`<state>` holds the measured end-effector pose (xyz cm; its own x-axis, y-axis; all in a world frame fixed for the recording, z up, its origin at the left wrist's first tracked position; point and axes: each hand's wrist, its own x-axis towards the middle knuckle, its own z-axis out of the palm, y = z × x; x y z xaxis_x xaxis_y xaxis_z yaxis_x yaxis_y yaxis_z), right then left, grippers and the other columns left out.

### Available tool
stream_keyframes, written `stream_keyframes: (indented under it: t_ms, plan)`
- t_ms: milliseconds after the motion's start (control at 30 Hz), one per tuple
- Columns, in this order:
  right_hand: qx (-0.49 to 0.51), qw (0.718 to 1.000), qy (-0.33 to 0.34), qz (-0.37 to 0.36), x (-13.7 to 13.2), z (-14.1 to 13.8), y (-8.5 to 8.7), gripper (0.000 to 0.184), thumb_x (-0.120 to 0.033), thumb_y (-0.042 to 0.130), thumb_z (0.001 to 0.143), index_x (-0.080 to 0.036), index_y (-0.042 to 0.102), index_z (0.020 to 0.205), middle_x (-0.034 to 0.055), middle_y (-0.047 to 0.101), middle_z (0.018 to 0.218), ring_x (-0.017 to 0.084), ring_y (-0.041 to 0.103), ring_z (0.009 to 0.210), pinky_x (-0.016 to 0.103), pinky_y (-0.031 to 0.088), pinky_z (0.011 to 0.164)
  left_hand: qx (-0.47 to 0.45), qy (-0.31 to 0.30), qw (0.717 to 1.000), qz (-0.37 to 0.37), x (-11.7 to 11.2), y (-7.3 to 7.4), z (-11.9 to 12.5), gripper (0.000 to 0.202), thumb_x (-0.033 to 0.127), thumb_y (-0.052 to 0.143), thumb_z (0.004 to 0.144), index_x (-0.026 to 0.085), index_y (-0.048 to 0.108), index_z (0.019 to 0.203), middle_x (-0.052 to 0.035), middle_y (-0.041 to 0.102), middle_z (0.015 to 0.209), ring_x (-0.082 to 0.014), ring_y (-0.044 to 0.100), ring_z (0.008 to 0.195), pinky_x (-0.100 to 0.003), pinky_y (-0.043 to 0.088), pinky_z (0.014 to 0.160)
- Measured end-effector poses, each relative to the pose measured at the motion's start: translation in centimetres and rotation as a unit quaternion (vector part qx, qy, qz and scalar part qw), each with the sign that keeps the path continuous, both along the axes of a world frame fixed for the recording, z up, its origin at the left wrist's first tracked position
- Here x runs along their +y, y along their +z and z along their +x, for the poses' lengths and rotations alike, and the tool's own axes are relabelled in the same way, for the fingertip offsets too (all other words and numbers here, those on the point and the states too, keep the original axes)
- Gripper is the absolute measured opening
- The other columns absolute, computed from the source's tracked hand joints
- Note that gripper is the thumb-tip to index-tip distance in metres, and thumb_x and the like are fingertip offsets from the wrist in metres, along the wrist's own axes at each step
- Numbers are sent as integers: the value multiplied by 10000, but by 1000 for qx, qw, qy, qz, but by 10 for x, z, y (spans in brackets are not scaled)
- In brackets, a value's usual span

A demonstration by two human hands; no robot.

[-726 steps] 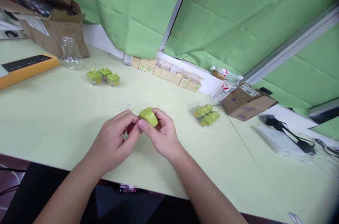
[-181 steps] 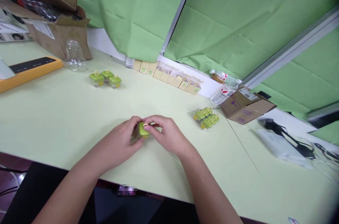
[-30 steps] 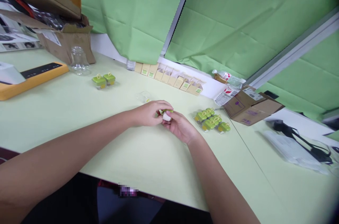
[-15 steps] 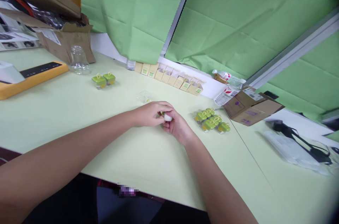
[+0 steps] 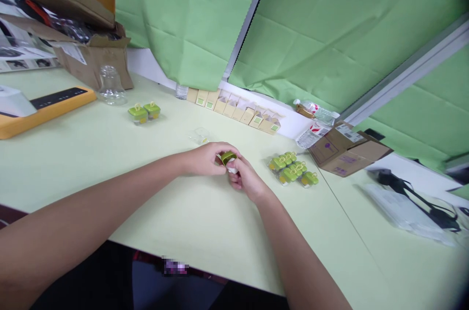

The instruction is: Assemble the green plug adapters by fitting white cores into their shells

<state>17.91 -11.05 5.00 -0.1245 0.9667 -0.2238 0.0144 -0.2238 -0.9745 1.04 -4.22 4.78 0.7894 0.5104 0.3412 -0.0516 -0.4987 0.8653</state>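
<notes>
My left hand [image 5: 205, 159] and my right hand [image 5: 245, 179] meet over the pale green table [image 5: 110, 168], fingers closed together on a small green cap-like piece [image 5: 228, 157] with a white bit below it. A clear plastic piece [image 5: 201, 135] lies just beyond my hands. To the right, a cluster of green pieces in a clear bag [image 5: 292, 170] rests on the table. Two finished green-lidded items [image 5: 144, 112] stand far left.
A row of small tan boxes [image 5: 234, 110] lines the wall. An open cardboard box [image 5: 346, 148] sits right, a larger carton [image 5: 84, 51] and a glass bottle [image 5: 109, 84] back left, a yellow device [image 5: 40, 107] at the left edge, black cable and plastic bags [image 5: 414, 202] far right.
The green piece has been turned up between my fingers and now shows more clearly; my hands stay in the same spot. Since six seconds ago, one finished item has left the far group.
</notes>
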Motion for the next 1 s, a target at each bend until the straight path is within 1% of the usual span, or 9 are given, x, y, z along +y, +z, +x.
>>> stream_keyframes:
  t_ms: [100,200,333,400,500,567,667,800,1000]
  plan:
    - [-19,1000,-7,-12,-1,1,2,306,-327,603,722,-239,519,1002,-105,282,604,79,202,491,199,168,430,14,0,1000,-19,4,0,-2,565,56,602,692,206,647,1235,-69,694,1074,-196,658,942,-316,536,804]
    - [-36,999,-12,-11,-1,2,4,314,-333,607,724,-239,534,1015,-103,300,603,79,219,487,207,164,436,23,4,999,-25,7,-1,-4,561,63,600,690,209,638,1230,-57,688,1041,-184,650,907,-307,526,786]
    - [-120,990,-64,28,2,9,3,292,-369,577,745,-241,586,1007,-83,389,610,94,300,493,222,206,453,19,49,998,-16,14,-6,-7,494,95,608,697,206,645,1177,-48,673,1031,-166,636,870,-281,513,749]
    - [-224,966,-97,85,4,15,0,247,-411,587,766,-235,620,936,-64,453,628,108,374,530,236,275,493,14,83,996,-17,18,-9,-8,468,125,619,710,204,640,1171,-47,670,1038,-168,637,872,-279,515,744]
    - [-386,903,-113,149,7,23,-4,313,-538,600,804,-225,623,809,-27,545,652,146,474,604,266,334,560,12,105,994,-19,19,-11,-8,466,163,631,733,212,629,1197,-53,677,1079,-183,648,914,-298,529,781]
    - [-470,865,-109,140,7,25,-7,379,-605,596,812,-227,627,825,6,612,689,173,529,635,282,340,579,12,109,994,-9,17,-12,-6,467,186,643,744,216,630,1210,-57,681,1105,-193,652,944,-317,537,822]
    - [-544,824,-112,107,7,22,-9,430,-645,600,808,-229,635,912,75,693,802,227,609,716,300,348,596,16,121,992,20,13,-11,-3,467,219,660,757,222,634,1223,-63,678,1143,-205,649,993,-338,538,878]
    - [-574,803,-121,101,7,19,-12,424,-644,571,831,-239,629,945,107,712,844,270,642,785,311,348,604,20,134,990,48,9,-11,0,448,253,670,774,225,639,1220,-69,678,1141,-214,648,1004,-354,542,899]
    - [-563,808,-130,114,7,24,-11,454,-653,580,833,-237,638,1003,85,687,789,247,624,739,305,347,610,38,150,984,88,6,-8,-2,450,304,666,806,236,642,1250,-84,661,1144,-223,638,1018,-369,552,898]
